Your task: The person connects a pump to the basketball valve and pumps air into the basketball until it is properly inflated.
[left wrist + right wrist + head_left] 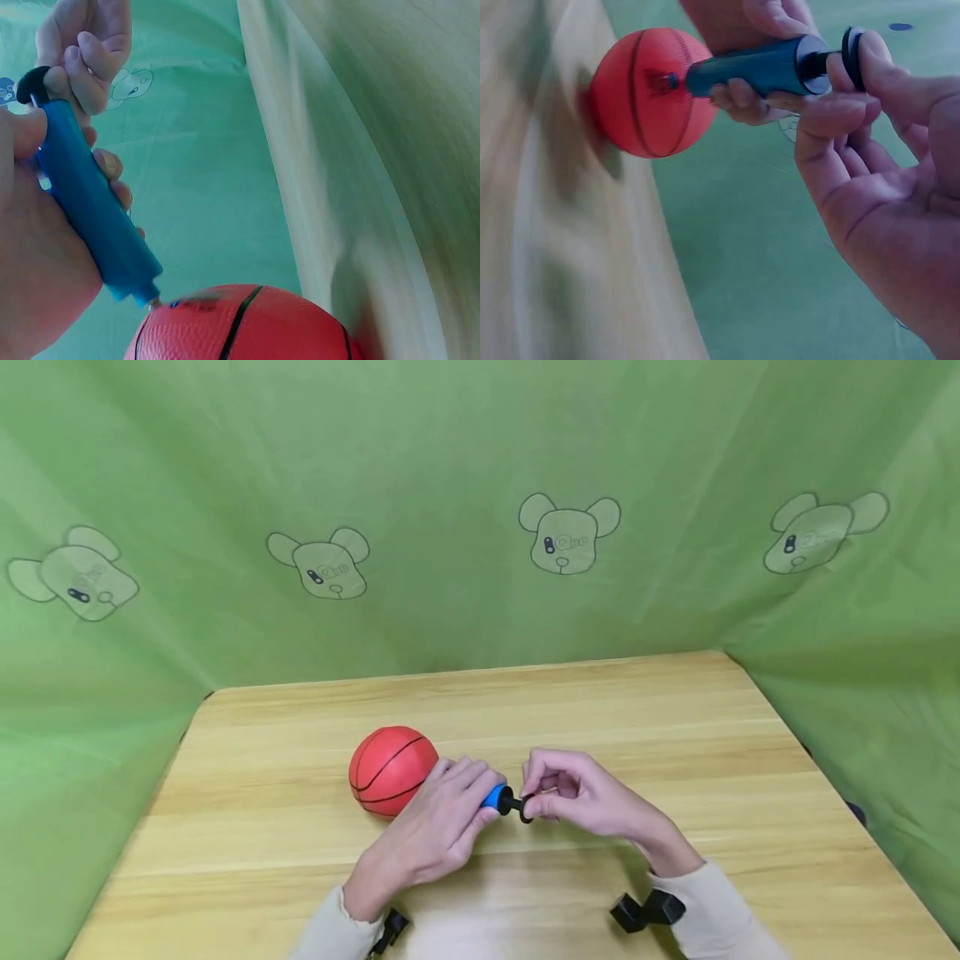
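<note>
A red basketball (392, 772) with black lines rests on the table, left of my hands. My left hand (442, 818) grips the blue barrel of a small hand pump (97, 199), fingers wrapped round it. The pump's nozzle end meets the ball's surface, with a bit of metal needle showing at the joint in the left wrist view. With thumb and fingers my right hand (581, 793) pinches the black pump handle (853, 60) at the other end. A short length of black rod shows between handle and barrel.
The wooden table (262, 735) lies under everything. Green cloth (450, 460) with printed bear heads hangs behind it and at both sides. Black wrist devices (647, 910) sit by the sleeves at the near edge.
</note>
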`<move>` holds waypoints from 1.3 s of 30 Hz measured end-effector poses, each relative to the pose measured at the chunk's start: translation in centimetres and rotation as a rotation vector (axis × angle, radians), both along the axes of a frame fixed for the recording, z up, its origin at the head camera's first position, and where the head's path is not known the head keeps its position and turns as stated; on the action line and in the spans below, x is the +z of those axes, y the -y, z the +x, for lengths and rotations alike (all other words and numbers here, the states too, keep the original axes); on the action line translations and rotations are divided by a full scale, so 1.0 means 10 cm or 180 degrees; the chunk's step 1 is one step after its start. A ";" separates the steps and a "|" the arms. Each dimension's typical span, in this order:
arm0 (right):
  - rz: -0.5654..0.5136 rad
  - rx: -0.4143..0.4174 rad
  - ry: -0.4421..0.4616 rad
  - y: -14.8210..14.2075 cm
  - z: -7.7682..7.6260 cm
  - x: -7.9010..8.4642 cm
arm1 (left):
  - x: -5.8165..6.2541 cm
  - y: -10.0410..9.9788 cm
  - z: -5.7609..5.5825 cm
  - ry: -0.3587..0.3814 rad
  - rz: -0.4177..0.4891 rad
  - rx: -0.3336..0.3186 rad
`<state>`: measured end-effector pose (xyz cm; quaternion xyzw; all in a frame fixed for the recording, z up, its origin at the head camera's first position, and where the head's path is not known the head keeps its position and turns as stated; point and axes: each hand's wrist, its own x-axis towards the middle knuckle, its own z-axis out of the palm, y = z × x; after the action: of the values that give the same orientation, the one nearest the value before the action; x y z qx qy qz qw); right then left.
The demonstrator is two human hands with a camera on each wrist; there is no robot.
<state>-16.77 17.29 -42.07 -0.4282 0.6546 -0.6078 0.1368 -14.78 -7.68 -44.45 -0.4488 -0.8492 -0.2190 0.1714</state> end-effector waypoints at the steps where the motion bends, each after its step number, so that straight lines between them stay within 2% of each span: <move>1: 0.0028 0.0008 0.0027 -0.02 0.01 0.02 | -0.01 0.00 0.00 0.0021 0.0007 -0.0021; 4: 0.0052 0.0091 -0.0058 -0.15 0.06 0.14 | -0.02 0.01 -0.02 0.0108 0.0058 -0.0073; 8: -0.0344 0.0492 -0.0366 -0.39 0.11 0.30 | 0.01 0.04 -0.06 0.0132 0.0112 -0.0031; 11: -0.0589 0.0708 -0.0438 -0.49 0.12 0.34 | 0.05 0.06 -0.08 0.0096 0.0070 0.0023; 16: -0.0462 0.0363 -0.0426 -0.32 0.08 0.22 | 0.07 0.05 -0.06 0.0036 0.0007 0.0121; 20: -0.0220 0.0068 -0.0114 -0.09 0.00 0.04 | 0.04 0.00 -0.02 -0.0016 -0.0055 0.0125; 24: -0.0012 -0.0035 0.0066 0.00 -0.03 -0.04 | 0.00 -0.01 -0.01 -0.0054 -0.0061 0.0114; 26: 0.0079 -0.0005 0.0078 -0.02 -0.02 0.00 | 0.00 0.01 -0.02 -0.0025 -0.0030 0.0083; 29: 0.0054 0.0142 -0.0082 -0.15 0.02 0.14 | 0.00 0.05 -0.04 0.0064 0.0042 0.0039; 33: -0.0383 0.0523 -0.0338 -0.39 0.06 0.31 | 0.04 0.10 -0.08 0.0060 0.0094 0.0089; 36: -0.0639 0.0717 -0.0338 -0.43 0.05 0.31 | 0.07 0.11 -0.09 0.0024 0.0084 0.0102; 39: -0.0682 0.0702 -0.0234 -0.29 0.00 0.18 | 0.07 0.09 -0.06 0.0000 0.0043 0.0085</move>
<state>-16.79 20.16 -40.24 -0.5316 0.5395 -0.6394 0.1323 -15.42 -8.55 -43.78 -0.4363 -0.8537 -0.2225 0.1773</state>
